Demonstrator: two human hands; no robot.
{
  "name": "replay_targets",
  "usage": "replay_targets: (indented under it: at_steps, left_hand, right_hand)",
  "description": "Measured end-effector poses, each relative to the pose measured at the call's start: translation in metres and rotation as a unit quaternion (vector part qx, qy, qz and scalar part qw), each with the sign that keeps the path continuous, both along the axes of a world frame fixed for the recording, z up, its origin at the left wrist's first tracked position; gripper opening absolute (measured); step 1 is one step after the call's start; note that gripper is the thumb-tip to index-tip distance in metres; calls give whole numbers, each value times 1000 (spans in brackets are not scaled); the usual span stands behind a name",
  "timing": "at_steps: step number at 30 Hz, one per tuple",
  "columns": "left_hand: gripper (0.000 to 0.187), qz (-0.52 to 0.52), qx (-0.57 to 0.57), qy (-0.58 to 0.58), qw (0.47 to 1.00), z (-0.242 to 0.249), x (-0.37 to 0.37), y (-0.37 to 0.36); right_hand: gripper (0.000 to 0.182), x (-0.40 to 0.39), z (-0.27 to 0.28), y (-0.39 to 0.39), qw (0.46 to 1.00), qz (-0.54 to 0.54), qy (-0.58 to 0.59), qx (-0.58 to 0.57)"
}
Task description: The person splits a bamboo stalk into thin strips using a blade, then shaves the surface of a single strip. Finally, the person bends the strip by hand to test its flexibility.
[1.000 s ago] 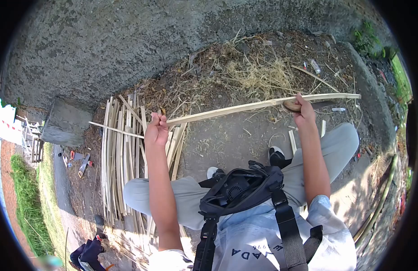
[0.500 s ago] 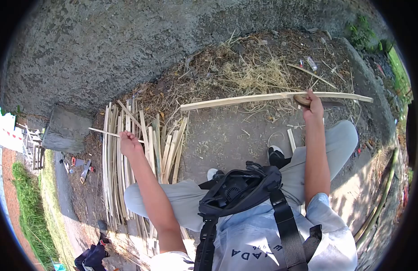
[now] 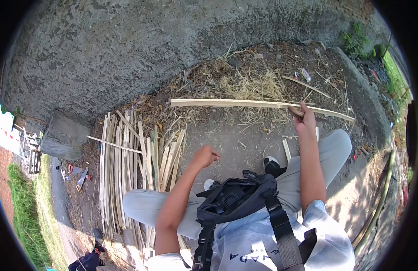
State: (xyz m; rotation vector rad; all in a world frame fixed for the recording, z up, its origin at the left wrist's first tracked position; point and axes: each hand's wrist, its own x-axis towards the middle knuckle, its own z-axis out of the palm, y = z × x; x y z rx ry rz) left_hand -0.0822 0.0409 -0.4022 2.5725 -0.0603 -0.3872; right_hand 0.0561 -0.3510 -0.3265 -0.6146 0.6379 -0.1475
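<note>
Here the right hand [image 3: 303,119] has its fingers wrapped around a long bamboo strip [image 3: 227,103] and a knife handle [image 3: 295,111], holding the strip level above the dirt ground [image 3: 227,140]. The left hand [image 3: 205,156] hangs empty, fingers loosely curled, beside the pile of split strips [image 3: 127,158].

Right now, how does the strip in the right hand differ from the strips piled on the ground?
The held strip is off the ground and runs crosswise, gripped near one end by the right hand; the piled strips lie flat, mostly pointing away from the person. The held strip is single; the piled ones overlap in a loose stack. Both are pale, thin, split lengths.
</note>
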Motion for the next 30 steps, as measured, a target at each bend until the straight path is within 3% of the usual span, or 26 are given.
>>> replay_targets:
  at_steps: [1, 2, 4, 5, 7, 10, 13, 15, 22, 30]
  left_hand:
    - [36, -8, -59, -62, 996, 3, 1, -4]
    - [43, 47, -180, -78, 980, 6, 5, -6]
    - [57, 151, -406, -103, 895, 22, 16, -10]
    - [61, 149, -474, -64, 865, 39, 17, -11]
    - [70, 144, -600, 12, 787, 76, 13, -12]
    - [55, 155, -661, -18, 734, 94, 5, -19]
    - [37, 229, -678, -35, 698, 97, 2, -19]
    - [30, 296, -631, -60, 715, 92, 1, -18]
    - [29, 397, -563, -50, 723, 81, -3, -16]
    - [19, 343, -461, -138, 807, 82, 4, -10]
  right_hand:
    - [10, 2, -4, -1, 1000, 5, -1, 0]
    - [12, 4, -8, -2, 1000, 11, -2, 1]
    - [14, 5, -10, 1, 1000, 15, 11, -4]
    - [13, 3, -11, 3, 1000, 21, 6, -1]
    - [12, 0, -15, 9, 999, 35, -3, 2]
    - [9, -2, -24, 21, 997, 68, -31, 6]
    - [9, -7, -21, 37, 998, 66, -16, -11]
    - [9, -12, -17, 46, 997, 70, -3, -14]
    - [7, -20, -21, 55, 993, 110, -6, -29]
    - [7, -14, -17, 47, 997, 76, 15, -18]
